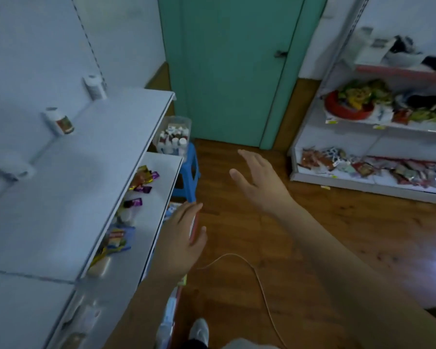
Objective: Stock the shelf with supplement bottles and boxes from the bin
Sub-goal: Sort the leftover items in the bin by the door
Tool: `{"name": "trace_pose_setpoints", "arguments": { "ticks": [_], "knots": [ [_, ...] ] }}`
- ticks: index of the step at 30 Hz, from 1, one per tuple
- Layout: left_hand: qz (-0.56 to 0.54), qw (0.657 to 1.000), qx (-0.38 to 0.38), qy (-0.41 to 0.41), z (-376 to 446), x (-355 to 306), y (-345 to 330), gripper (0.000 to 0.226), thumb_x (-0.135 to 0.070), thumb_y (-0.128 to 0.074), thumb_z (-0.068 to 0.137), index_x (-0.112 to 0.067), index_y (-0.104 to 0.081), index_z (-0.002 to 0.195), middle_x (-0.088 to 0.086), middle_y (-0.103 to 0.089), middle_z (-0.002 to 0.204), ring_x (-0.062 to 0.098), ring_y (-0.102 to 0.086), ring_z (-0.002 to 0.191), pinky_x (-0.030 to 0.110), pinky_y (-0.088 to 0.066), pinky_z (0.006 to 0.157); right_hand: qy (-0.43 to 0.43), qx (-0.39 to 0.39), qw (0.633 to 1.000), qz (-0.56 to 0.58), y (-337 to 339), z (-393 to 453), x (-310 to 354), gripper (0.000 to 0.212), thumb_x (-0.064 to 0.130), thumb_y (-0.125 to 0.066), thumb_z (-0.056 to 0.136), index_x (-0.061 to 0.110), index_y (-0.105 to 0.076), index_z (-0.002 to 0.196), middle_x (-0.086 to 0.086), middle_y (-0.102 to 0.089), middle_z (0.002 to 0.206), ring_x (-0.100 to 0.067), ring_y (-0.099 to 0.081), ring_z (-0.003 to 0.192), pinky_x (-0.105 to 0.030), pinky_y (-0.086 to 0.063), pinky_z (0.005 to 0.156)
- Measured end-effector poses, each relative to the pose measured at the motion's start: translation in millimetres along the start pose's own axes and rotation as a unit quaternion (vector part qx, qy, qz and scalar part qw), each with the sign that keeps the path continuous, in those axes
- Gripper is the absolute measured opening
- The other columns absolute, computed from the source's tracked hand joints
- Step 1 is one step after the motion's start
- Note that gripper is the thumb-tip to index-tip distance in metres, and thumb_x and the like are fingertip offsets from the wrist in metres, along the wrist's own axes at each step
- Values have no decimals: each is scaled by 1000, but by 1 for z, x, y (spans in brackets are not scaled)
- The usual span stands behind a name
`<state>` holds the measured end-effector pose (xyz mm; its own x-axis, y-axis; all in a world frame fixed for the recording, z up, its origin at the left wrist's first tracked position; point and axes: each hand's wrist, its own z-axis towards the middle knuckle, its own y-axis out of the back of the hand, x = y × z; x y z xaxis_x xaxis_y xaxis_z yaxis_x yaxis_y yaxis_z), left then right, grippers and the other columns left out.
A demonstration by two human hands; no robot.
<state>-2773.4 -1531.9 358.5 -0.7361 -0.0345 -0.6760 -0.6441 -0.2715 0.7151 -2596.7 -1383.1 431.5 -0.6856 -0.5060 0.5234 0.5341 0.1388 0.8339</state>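
Observation:
A clear plastic bin [184,122] full of supplement bottles stands on a blue stool [189,170] beyond the end of the white shelf [68,187] on my left. Three white bottles stand along the back of that top shelf: one far [95,87], one with a red-green label [59,121], one near and blurred [13,167]. My left hand [184,235] hovers with straight fingers beside the shelf's front edge, holding nothing. My right hand [258,182] is raised over the floor, fingers spread and empty, short of the bin.
The lower shelf [159,197] carries candy wrappers and small packets. A teal door [232,69] is straight ahead. A second shelf unit [378,152] with snack bags stands at right. A thin white cable [259,280] lies on the wooden floor. My shoe [199,331] shows below.

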Motion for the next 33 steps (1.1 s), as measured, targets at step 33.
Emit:
{"name": "trace_pose_setpoints", "arguments": {
  "ticks": [33],
  "knots": [
    [53, 986, -5, 156, 548, 85, -113, 53, -39, -55, 95, -21, -44, 144, -2, -46, 143, 14, -40, 133, 21, -30, 104, 93, 130, 987, 12, -9, 583, -244, 69, 56, -43, 99, 18, -28, 154, -1, -34, 156, -19, -30, 144, -35, -26, 116]
  ]
}}
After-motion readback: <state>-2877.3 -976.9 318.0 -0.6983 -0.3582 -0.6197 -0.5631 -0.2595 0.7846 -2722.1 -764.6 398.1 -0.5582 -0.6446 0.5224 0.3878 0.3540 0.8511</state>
